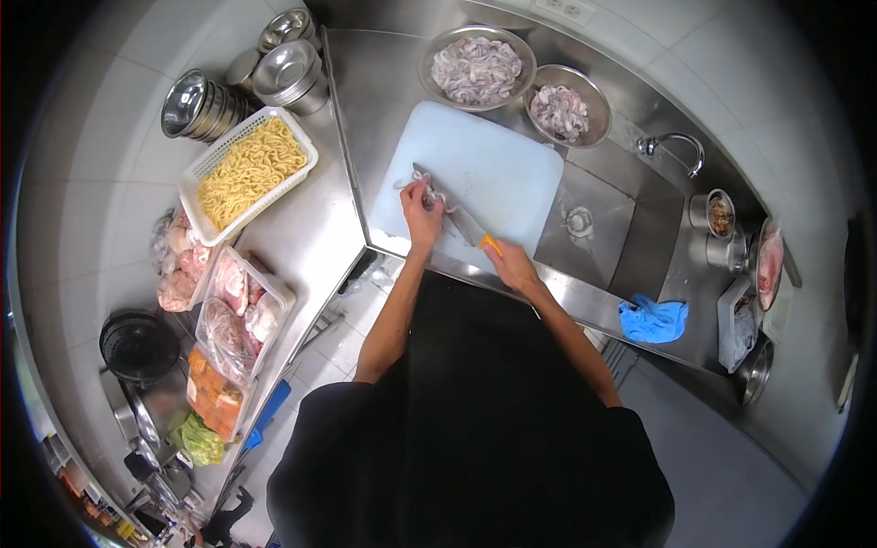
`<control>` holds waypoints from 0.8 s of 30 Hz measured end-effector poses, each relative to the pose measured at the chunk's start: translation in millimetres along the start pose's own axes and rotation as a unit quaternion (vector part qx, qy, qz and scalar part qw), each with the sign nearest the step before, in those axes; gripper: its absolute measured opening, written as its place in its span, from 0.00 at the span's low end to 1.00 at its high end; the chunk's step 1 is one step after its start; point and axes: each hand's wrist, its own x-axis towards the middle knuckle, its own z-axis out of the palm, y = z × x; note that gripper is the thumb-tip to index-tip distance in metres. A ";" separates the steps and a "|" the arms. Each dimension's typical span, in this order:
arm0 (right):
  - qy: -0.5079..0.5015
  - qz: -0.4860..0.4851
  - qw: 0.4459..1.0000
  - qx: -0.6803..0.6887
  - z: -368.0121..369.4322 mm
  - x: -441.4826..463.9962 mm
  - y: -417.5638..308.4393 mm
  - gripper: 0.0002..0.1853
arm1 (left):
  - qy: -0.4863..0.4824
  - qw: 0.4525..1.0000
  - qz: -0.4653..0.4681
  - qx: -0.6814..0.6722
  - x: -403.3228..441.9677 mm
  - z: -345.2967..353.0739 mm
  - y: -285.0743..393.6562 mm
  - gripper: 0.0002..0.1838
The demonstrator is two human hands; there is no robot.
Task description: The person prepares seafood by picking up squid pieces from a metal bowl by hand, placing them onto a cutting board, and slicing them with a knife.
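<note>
A light-blue cutting board [512, 173] lies on the steel counter before me. Near its left side, my left hand [422, 217] is closed with bent fingers on pale, pinkish squid [429, 194]; part of it is hidden under the fingers. My right hand [513, 267] grips the yellow handle of a knife [468, 226]. The blade lies slanted across the board, its tip side toward the squid and my left hand. Beyond the board stand a large steel bowl [424, 82] and a smaller steel bowl [601, 117], both holding cut squid pieces.
To the right are a sink [594, 242], a faucet [676, 144] and a blue cloth [654, 320]. On the left counter stand a white basket [190, 196] of yellow noodles, stacked steel bowls [288, 71], and a tub [285, 297] of bagged raw meat.
</note>
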 end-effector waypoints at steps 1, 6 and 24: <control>0.005 -0.002 1.000 0.016 -2.0 0.2 -1.5 0.27 | 0.004 1.000 -0.019 -0.007 2.3 3.1 1.7 0.32; 0.039 0.026 0.997 0.056 -43.3 -6.0 -11.2 0.25 | -0.005 0.997 -0.029 -0.078 29.2 26.3 52.3 0.28; 0.354 0.111 0.922 -0.110 -199.8 -36.4 -4.2 0.21 | -0.099 0.934 0.179 0.292 244.7 140.1 142.7 0.24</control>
